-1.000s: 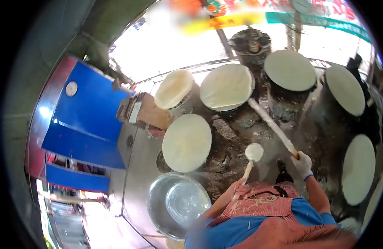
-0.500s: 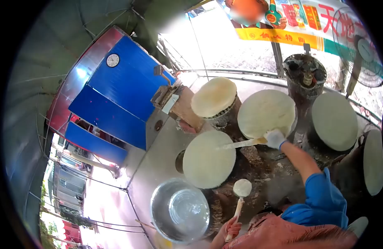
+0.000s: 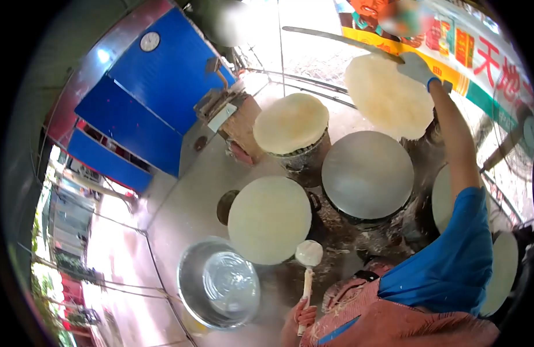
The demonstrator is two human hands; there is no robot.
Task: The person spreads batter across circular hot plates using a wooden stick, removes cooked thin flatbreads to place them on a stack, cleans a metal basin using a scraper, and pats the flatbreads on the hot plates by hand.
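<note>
My right hand (image 3: 416, 68), in a pale glove, is raised high at the far side. It is closed on a long thin spatula (image 3: 336, 38) and the edge of a large round pancake (image 3: 388, 95), which hangs down below the blade. Under it lies a bare round griddle (image 3: 368, 176). My left hand (image 3: 305, 315), low in front of me, grips the handle of a ladle (image 3: 309, 253) with a batter-coated head. The ladle head is close to the rim of a griddle covered with pale batter (image 3: 270, 220).
A stack of pancakes (image 3: 292, 123) rests on a drum-like stand at the back. A big metal basin (image 3: 186, 272) stands at the lower left. More batter-covered griddles (image 3: 498, 277) are on the right, near a fan (image 3: 530, 133). A cardboard box (image 3: 238, 124) sits behind.
My right hand has lifted the pancake off the middle griddle, up and away, leaving its surface bare. My left hand still holds the ladle. The view has shifted a little.
</note>
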